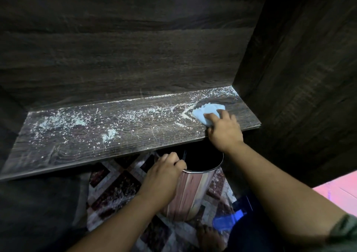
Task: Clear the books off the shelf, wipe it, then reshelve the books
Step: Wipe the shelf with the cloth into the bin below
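Pressing down on a light blue cloth (pixel 207 112), the right hand (pixel 224 130) sits at the right end of the dark wood shelf (pixel 77 141). Its fingers (pixel 214 117) lie on top of the cloth and push it flat on the wood. The left hand (pixel 164 172) is lower down, and its fingers are curled over the rim of a small bin (pixel 195 190). It holds the bin tipped, with the open top just under the front edge of the shelf. The bin's mouth is right below the right hand and a little to its left. The shelf runs long from left to right, and white crumbs (pixel 63 120) are spread along it. Almost all of them lie to the left of the cloth, and a thin line runs along the back edge. So I think the wiping has only begun. The right hand is the near one to the mess, and it may need to pull the crumbs toward the front edge, over the bin. Crumbs far to the left are well apart from the bin, so they could fall on the rug (pixel 116 190). No books can be seen, so the shelf looks cleared.
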Tool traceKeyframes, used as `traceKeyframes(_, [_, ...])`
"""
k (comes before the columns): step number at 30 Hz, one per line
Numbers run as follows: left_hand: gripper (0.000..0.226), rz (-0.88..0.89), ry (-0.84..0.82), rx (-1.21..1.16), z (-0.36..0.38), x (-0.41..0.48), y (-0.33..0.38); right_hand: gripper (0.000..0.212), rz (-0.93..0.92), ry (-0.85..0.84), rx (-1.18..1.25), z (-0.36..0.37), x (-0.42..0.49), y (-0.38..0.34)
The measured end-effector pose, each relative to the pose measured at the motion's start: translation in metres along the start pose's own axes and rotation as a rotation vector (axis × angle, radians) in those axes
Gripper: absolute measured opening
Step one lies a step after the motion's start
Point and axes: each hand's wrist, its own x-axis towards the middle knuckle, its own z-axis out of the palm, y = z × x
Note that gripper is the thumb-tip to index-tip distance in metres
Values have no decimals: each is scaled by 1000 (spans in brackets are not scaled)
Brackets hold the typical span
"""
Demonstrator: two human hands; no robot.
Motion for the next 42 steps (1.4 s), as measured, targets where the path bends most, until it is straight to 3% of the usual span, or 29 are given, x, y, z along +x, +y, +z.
traceKeyframes(4, [33, -7, -21, -30, -5, -1, 1, 38, -52, -18, 112, -12, -10, 4])
traceKeyframes(9, [34, 6, -13, -33, -6, -1, 2, 45, 33, 147, 172, -21, 19, 18])
traceKeyframes(13, [39, -5, -25, -36, -4, 0, -1, 50, 27, -77, 60, -4, 41, 24])
traceKeyframes(18, [30, 27, -7, -16, -3, -1, 2, 47, -12, -39, 45, 5, 35, 14])
traceKeyframes(30, [34, 50, -5, -14, -6, -12, 6, 43, -229, -96, 130, -7, -18, 15])
traceKeyframes(40, [39, 84, 24, 51, -7, -16, 4, 42, -264, -256, 173, -40, -23, 9])
traceKeyframes(42, [39, 63, 3, 49, -5, -15, 3, 42, -238, -197, 215, -47, -7, 8])
